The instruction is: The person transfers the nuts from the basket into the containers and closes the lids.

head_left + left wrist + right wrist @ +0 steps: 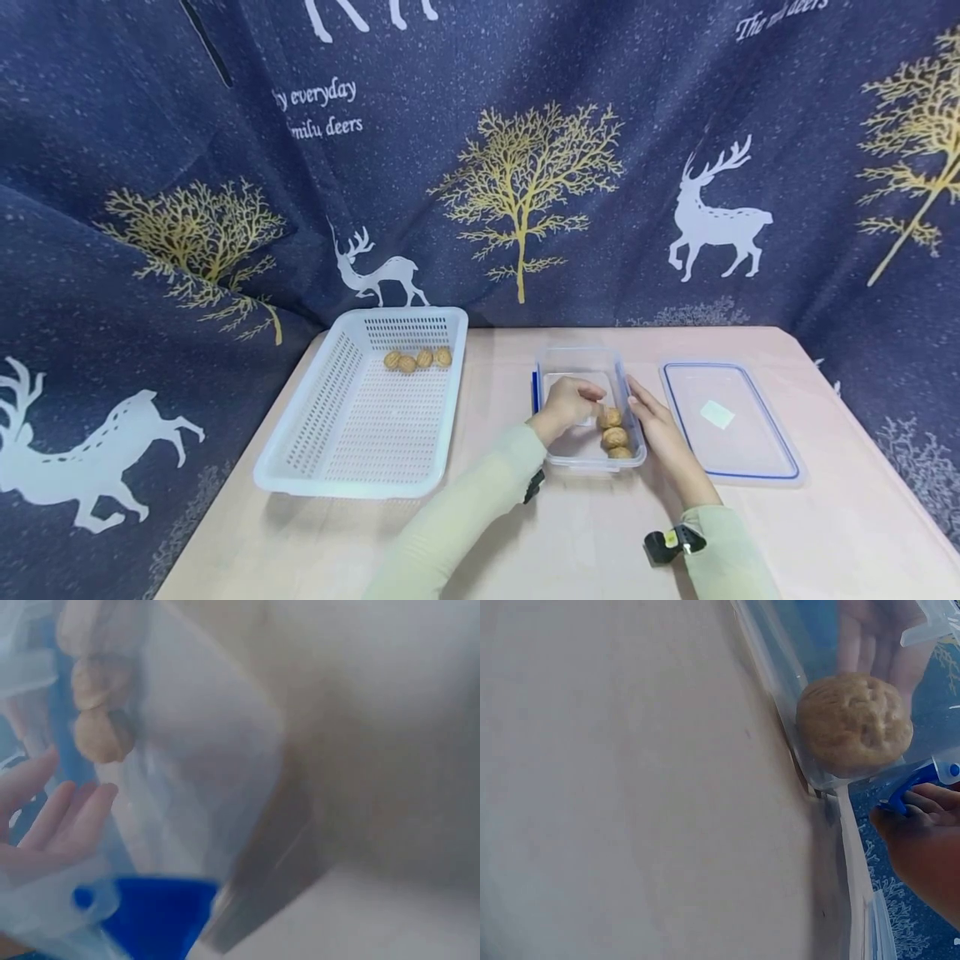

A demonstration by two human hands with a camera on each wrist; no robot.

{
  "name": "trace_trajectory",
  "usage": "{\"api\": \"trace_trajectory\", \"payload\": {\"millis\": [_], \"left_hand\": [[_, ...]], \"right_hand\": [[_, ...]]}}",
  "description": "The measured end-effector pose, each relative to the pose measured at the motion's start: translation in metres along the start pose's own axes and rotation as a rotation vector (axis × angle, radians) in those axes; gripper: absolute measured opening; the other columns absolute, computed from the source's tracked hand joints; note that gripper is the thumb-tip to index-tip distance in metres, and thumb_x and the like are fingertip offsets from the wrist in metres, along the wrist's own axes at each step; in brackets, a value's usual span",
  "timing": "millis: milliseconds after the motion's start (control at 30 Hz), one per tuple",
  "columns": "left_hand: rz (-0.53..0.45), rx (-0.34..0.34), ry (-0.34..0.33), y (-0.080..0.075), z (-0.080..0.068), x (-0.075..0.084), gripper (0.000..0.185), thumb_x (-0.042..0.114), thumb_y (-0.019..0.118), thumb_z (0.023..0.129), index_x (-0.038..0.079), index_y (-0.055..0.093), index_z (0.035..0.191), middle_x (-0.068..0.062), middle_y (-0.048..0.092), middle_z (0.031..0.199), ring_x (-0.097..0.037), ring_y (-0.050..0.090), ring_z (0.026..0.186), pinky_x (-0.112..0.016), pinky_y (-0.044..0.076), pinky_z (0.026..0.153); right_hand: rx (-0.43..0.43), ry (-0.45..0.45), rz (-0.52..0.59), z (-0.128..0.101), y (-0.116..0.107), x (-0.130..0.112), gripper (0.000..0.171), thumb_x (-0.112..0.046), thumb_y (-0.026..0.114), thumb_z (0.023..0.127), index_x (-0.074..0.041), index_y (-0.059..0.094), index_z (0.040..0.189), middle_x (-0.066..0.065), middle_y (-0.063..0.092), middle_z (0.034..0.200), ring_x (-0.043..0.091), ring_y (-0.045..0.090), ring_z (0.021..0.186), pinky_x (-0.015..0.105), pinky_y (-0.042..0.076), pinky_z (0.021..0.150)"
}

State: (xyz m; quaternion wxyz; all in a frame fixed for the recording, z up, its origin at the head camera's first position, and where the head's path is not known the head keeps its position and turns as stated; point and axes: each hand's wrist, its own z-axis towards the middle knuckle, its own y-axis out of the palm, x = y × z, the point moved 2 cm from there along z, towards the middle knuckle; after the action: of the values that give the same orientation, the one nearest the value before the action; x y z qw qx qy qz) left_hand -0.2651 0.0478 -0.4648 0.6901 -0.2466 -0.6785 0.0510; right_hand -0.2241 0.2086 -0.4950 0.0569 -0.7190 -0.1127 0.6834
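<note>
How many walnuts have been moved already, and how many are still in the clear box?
Four walnuts already lie in the white basket. Right now the left hand reaches into the clear box while the right hand rests against its side. Three walnuts look left inside. The lid lies on the table to the right.

Both arms in pale sleeves reached forward and angled in toward each other. The left hand [567, 406] was bent down at the wrist with its fingers curled, though I couldn't tell if it held anything. The right hand [658, 422] lay flat, fingers straight and together, pointing forward.
</note>
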Motion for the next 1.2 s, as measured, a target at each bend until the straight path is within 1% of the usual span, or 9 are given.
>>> {"api": "trace_trajectory", "payload": {"millis": [200,300,367,567,667,800,1033,1133,1200], "left_hand": [[-0.028,-0.056,0.009,-0.016,0.005,0.010,0.029,-0.003,0.074,0.078,0.000,0.071,0.107,-0.010,0.073,0.098,-0.016,0.070,0.089,-0.018,0.054,0.079],[-0.010,-0.075,0.010,-0.026,0.008,0.016,0.028,0.001,0.075,0.080,0.001,0.071,0.108,-0.009,0.073,0.099,-0.016,0.069,0.091,-0.019,0.054,0.080],[0.001,-0.073,0.020,-0.033,0.009,0.020,0.027,0.003,0.075,0.080,0.001,0.072,0.107,-0.009,0.073,0.099,-0.016,0.069,0.091,-0.019,0.054,0.080],[-0.031,-0.033,0.015,-0.055,0.012,0.032,0.026,0.002,0.075,0.080,0.001,0.072,0.107,-0.010,0.073,0.101,-0.018,0.068,0.095,-0.020,0.053,0.082],[-0.032,-0.021,0.015,-0.068,0.014,0.034,0.027,0.003,0.074,0.081,0.002,0.072,0.108,-0.010,0.073,0.102,-0.019,0.068,0.096,-0.021,0.053,0.082],[-0.022,-0.011,0.042,-0.085,0.016,0.036,0.028,0.006,0.074,0.083,0.003,0.071,0.111,-0.010,0.072,0.104,-0.019,0.068,0.098,-0.021,0.054,0.081],[-0.099,0.031,0.079,-0.123,0.017,0.034,0.030,0.005,0.073,0.084,0.000,0.069,0.113,-0.014,0.070,0.109,-0.023,0.066,0.102,-0.024,0.054,0.084],[-0.121,0.073,0.097,-0.141,0.017,0.033,0.031,0.005,0.073,0.084,-0.002,0.068,0.114,-0.016,0.069,0.110,-0.025,0.066,0.103,-0.026,0.054,0.085],[-0.130,0.101,0.090,-0.153,0.016,0.032,0.032,0.006,0.074,0.084,-0.002,0.067,0.114,-0.016,0.069,0.111,-0.025,0.065,0.104,-0.028,0.054,0.087]], "right_hand": [[-0.002,0.022,0.012,0.000,0.001,-0.001,0.055,-0.028,0.033,0.105,-0.010,0.015,0.154,0.017,0.009,0.159,0.040,0.002,0.145,0.056,0.004,0.116],[-0.006,0.035,0.017,-0.001,0.001,-0.001,0.055,-0.028,0.033,0.106,-0.010,0.014,0.154,0.017,0.007,0.159,0.040,0.001,0.145,0.057,0.003,0.116],[-0.006,0.038,0.019,-0.001,0.000,0.000,0.054,-0.027,0.032,0.106,-0.010,0.013,0.154,0.017,0.006,0.159,0.039,0.001,0.145,0.056,0.003,0.116],[-0.002,0.034,0.022,0.000,0.000,0.001,0.053,-0.023,0.032,0.106,-0.010,0.013,0.154,0.016,0.005,0.159,0.039,0.000,0.145,0.056,0.002,0.116],[-0.005,0.037,0.026,0.000,0.000,0.001,0.053,-0.022,0.032,0.106,-0.010,0.013,0.154,0.015,0.004,0.159,0.039,-0.001,0.145,0.056,0.002,0.116],[-0.008,0.040,0.033,0.000,0.000,0.001,0.053,-0.022,0.031,0.106,-0.010,0.013,0.154,0.015,0.004,0.160,0.038,-0.001,0.145,0.056,0.001,0.116],[0.001,0.032,0.032,-0.002,0.001,0.000,0.053,-0.025,0.032,0.106,-0.010,0.014,0.154,0.015,0.005,0.160,0.038,0.000,0.145,0.055,0.001,0.116],[0.000,0.031,0.034,-0.001,0.001,0.000,0.053,-0.024,0.032,0.106,-0.010,0.014,0.154,0.016,0.005,0.159,0.038,0.000,0.145,0.056,0.001,0.116],[-0.002,0.036,0.037,0.000,0.001,0.000,0.053,-0.023,0.032,0.106,-0.010,0.013,0.154,0.015,0.005,0.160,0.038,-0.001,0.145,0.056,0.001,0.116]]}}
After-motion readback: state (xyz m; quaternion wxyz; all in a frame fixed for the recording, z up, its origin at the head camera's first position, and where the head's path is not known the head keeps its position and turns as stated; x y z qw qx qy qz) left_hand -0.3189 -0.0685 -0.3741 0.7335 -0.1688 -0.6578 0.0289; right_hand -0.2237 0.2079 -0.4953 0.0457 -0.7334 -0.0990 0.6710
